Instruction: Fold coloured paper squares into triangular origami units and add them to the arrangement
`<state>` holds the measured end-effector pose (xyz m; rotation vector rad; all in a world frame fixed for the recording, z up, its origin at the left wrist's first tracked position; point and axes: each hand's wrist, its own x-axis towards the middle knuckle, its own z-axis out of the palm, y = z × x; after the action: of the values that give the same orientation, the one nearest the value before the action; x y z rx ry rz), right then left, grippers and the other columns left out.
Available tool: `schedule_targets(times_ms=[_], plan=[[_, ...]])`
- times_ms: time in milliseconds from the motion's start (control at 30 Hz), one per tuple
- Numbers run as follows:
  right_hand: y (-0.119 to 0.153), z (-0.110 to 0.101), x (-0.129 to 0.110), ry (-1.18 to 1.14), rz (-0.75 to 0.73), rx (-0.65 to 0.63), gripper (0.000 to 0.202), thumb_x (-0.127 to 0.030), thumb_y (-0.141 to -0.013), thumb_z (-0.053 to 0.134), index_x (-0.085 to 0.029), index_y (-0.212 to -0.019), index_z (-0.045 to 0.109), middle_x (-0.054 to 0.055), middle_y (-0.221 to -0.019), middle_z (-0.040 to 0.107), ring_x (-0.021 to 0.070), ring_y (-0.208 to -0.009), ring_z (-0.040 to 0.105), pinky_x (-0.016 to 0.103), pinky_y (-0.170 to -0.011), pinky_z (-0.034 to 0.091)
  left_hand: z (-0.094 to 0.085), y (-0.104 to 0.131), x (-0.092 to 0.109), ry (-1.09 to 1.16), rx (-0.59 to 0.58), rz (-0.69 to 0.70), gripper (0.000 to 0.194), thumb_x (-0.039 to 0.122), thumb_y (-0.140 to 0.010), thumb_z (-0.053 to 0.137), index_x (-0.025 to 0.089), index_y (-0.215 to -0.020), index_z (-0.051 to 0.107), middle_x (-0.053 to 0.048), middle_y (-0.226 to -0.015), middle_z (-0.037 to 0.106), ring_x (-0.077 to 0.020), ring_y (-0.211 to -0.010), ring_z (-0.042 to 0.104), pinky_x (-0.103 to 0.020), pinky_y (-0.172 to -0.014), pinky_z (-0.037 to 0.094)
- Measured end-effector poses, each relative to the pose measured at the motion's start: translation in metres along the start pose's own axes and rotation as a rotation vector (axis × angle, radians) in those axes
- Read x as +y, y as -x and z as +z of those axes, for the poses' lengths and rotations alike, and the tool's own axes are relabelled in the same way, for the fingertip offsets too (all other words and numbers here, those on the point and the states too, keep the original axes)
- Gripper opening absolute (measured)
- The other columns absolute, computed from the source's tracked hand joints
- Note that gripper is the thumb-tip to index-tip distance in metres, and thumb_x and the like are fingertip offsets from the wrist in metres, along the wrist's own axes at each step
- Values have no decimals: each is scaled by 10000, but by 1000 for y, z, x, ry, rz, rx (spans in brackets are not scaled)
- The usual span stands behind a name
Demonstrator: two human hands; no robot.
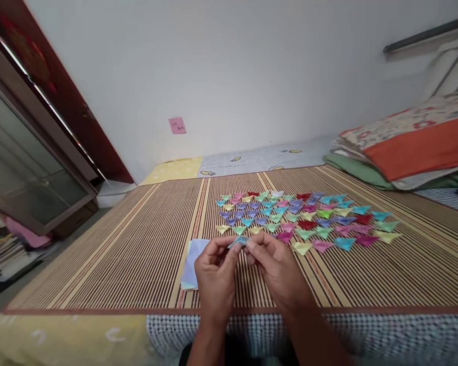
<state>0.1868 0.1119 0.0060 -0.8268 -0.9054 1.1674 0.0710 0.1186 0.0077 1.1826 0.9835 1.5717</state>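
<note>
Between the fingertips of both hands is a small folded piece of blue-green paper (239, 241). My left hand (218, 269) pinches its left side, thumb against index finger. On its right side my right hand (275, 262) pinches it the same way. Part of the paper is hidden behind the thumbs. Just left of my left hand lies a stack of paper sheets (194, 264) with a pale blue-violet one on top. Beyond the hands, rows of small folded paper shapes (307, 223) in many colours are spread on the striped mat (130, 254).
Folded bedding with an orange and floral cover (412, 142) is piled at the back right. A pink note (177, 125) is stuck on the white wall (229, 76). At the far left are a glass-panelled cabinet (30, 162) and a pile of books (3, 254).
</note>
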Motion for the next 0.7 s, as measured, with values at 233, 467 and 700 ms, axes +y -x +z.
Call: schedule_targets(times_ms=[233, 467, 700], plan=[[41, 17, -25, 262, -211, 41, 241, -377, -891, 656, -212, -729, 590, -50, -584, 528, 129, -532, 490, 256, -517, 400, -3, 27, 31, 99, 24, -43, 228, 309, -714, 888, 158, -824, 758, -4, -683, 738, -130, -659, 684, -184, -599, 530], [71, 19, -41, 443, -354, 13, 198, -337, -959, 607, -214, -805, 596, -12, -685, 618, 157, -610, 578, 279, -585, 458, -9, 49, 53, 127, -43, -35, 250, 303, -710, 895, 142, -846, 761, -14, -722, 742, -107, -643, 644, -170, -578, 505], [95, 17, -63, 499, -539, 80, 76, -230, -960, 603, -227, -890, 633, 19, -825, 675, 192, -770, 670, 303, -708, 523, -9, 69, 71, 171, -94, -60, 271, 330, -761, 861, 129, -921, 773, -43, -738, 773, -128, -665, 698, -211, -664, 564]])
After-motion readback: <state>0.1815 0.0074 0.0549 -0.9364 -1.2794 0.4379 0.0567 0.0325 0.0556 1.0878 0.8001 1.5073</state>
